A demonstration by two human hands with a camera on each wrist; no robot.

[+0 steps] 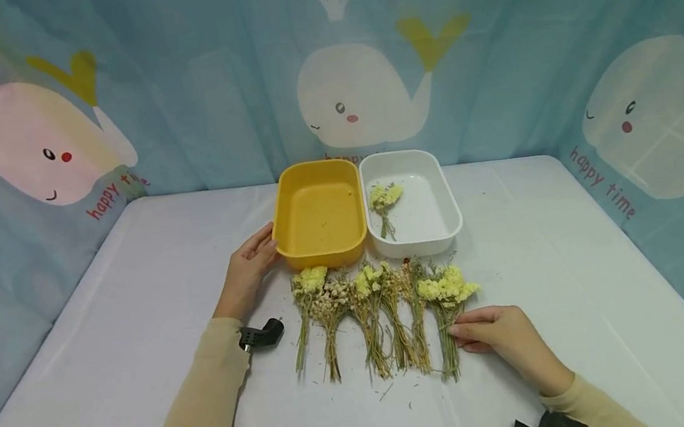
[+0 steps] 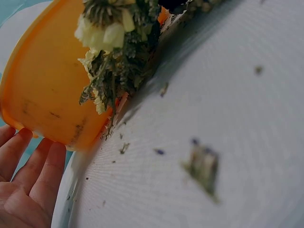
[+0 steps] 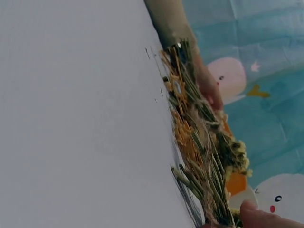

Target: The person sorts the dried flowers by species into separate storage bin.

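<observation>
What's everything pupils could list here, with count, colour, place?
Table: one, white, centre.
Backdrop: count unclear, blue, around the table.
Whale prints: three, whitish, on backdrop.
White tray: one, white, table's far side.
Yellow tray: one, yellow, left of white tray.
Flower bundle: one, yellow-topped, in white tray.
Other bundles: about six, yellow, cream and tan, before trays.
Plant bits: several, brownish, on table.
Wrist devices: two, black, at wrists.
Sleeves: two, beige, one per arm.
Left grip: one, touching yellow tray.
Right grip: one, pinching stems of rightmost bundle.

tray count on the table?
2, side by side at the back of the table: yellow tray on the left, left hand at its side; white tray on the right. No sign of hidden ones.
</observation>
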